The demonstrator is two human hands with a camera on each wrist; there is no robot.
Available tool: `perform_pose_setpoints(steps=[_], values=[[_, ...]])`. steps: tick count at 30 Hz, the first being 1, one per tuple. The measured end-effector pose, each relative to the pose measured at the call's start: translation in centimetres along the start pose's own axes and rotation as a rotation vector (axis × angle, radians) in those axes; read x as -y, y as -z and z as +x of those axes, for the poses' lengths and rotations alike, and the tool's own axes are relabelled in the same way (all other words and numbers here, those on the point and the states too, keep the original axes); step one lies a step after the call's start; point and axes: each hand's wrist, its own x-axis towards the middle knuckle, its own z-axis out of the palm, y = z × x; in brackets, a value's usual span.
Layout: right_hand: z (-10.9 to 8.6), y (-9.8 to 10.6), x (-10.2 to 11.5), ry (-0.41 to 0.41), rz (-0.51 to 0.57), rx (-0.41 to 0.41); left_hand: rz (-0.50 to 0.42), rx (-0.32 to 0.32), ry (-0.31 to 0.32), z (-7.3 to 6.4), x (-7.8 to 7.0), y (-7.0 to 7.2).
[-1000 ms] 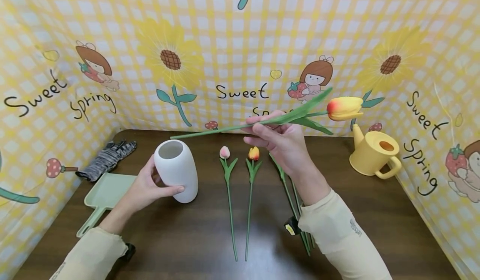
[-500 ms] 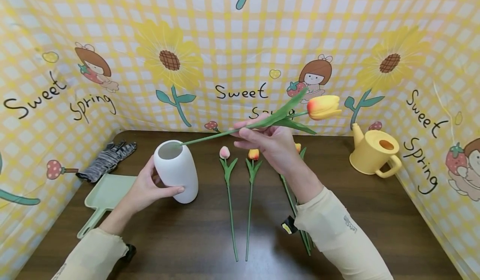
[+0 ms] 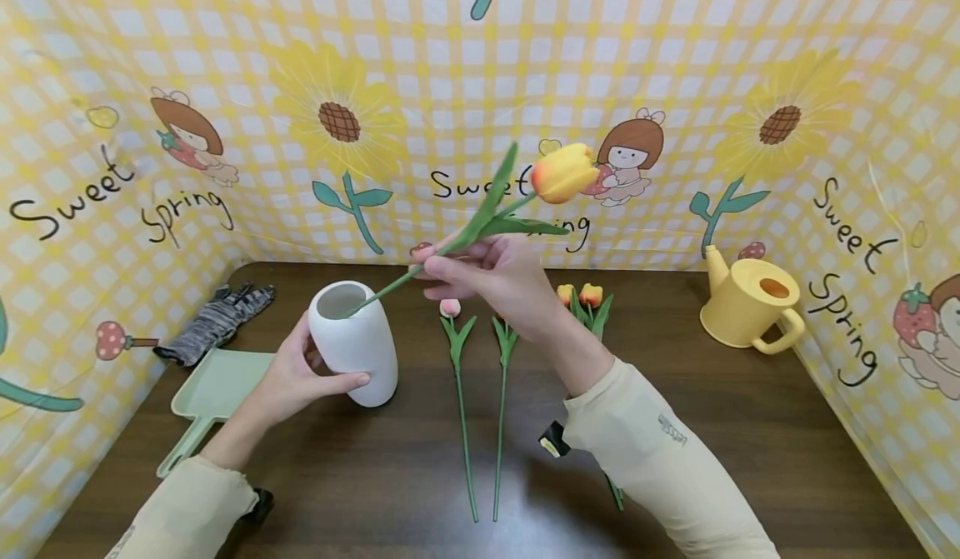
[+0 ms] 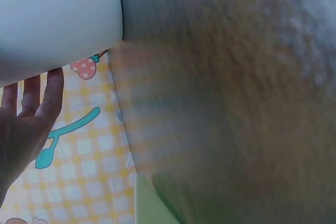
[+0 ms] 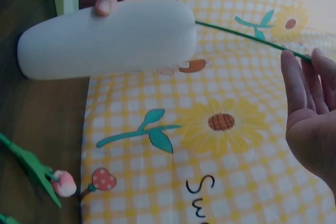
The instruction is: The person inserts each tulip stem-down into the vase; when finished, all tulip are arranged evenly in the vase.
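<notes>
A white vase (image 3: 356,351) stands on the dark wooden table, its mouth tipped slightly toward the head camera. My left hand (image 3: 296,376) grips the vase's side, thumb across the front and fingers behind it. With thumb and fingertips, my right hand (image 3: 495,280) pinches the green stem of a yellow-orange tulip (image 3: 564,174). The stem slants down to the left, and its lower end is inside the vase's mouth. In the right wrist view the stem (image 5: 239,33) runs from the vase rim to my fingertips; the flower head is out of that view.
A pink tulip (image 3: 457,346) and an orange one (image 3: 504,351) lie right of the vase. More orange tulips (image 3: 590,296) lie partly under my right forearm. A yellow watering can (image 3: 750,305) stands back right. A green dustpan (image 3: 221,384) and grey glove (image 3: 217,323) lie left.
My right hand has moved left with the yellow-orange tulip, whose stem end went from above the vase's rim into its mouth. The flower head has risen. My left hand and the vase stay put.
</notes>
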Motion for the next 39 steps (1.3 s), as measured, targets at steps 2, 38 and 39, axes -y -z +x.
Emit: perform_pose_setpoints(steps=[2, 38, 39], values=[[0.5, -0.6, -0.3, 0.02, 0.015, 0.039, 0.013, -0.006, 0.006, -0.1, 0.0, 0.0], [4.5, -5.6, -5.4, -0.067, -0.439, 0.121, 0.101, 0.034, -0.033, 0.1, 0.0, 0.3], [4.5, -5.6, -5.5, -0.066, -0.453, 0.118, 0.105, 0.033, -0.028, 0.1, -0.1, 0.2]])
